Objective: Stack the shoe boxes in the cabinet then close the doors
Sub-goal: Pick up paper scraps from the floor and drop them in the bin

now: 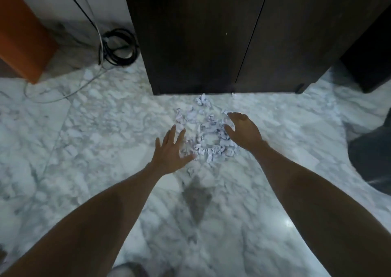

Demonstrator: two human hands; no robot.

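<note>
Cabinet (211, 33) at top centre of the frame: dark brown wood grain, two tall doors both shut, a thin vertical seam between them running slightly slanted, base resting on the floor. No shoe boxes in view.

Floor (95, 139) is white marble with grey veining, glossy, a light glare at lower right.

Crumpled paper scraps (208, 135), pale bluish-white, lie scattered in a rough ring on the floor just in front of the cabinet base, centre frame.

Left hand (171, 149) centre-left of the scraps, fingers spread wide, palm down, gripping nothing; its fingertips sit at the edge of the scraps. Right hand (243, 130) at the right side of the scraps, open, fingers slightly curled, empty. Whether either touches the paper cannot be told. Both forearms bare, reaching in from the bottom corners.

Upper left: orange furniture panel (23, 33), coiled black cable (119, 48), thin grey wire (63, 95) trailing over the floor. Dark object at right edge, blurred.
</note>
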